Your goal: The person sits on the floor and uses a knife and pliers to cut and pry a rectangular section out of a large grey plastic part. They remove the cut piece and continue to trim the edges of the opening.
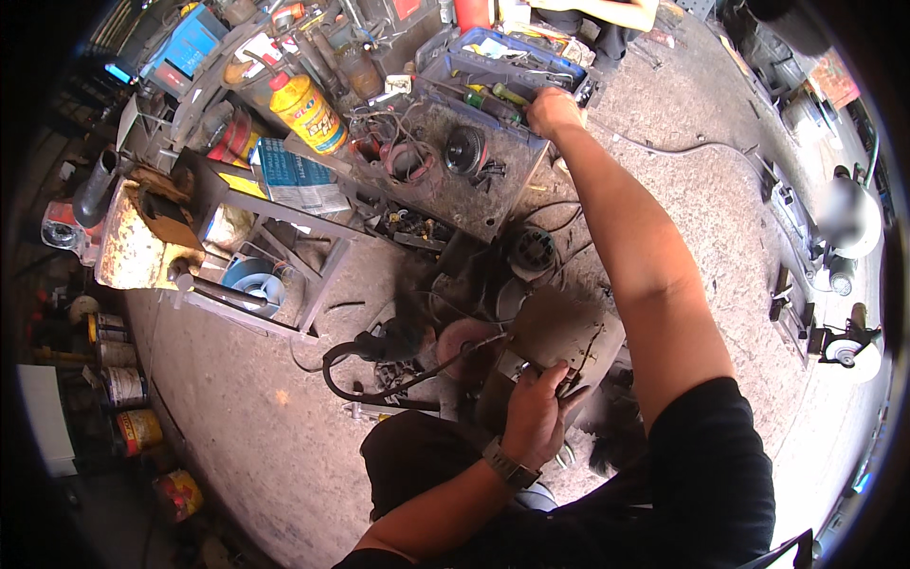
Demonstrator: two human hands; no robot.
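My right arm [654, 256] stretches forward to a blue toolbox [555, 66]. Its hand [555, 114] is at the near right corner of the box, fingers curled beside a green-handled screwdriver [510, 94]; whatever they grip is hidden. Close to my body, my left hand [534, 417], with a watch [510, 465] on the wrist, closes on a small dark piece too covered to name. It rests over a worn brown-grey cover [559, 327] with a dark crack or seam. Left of that cover sits a reddish round disc [469, 348].
A scuffed workbench [493, 204] carries a yellow bottle [308, 114], a copper-wound coil [408, 163] and a black round part [465, 150]. A metal frame [327, 284] stands left. A cable [682, 147] crosses the floor. Another person's arm [621, 11] shows at the top.
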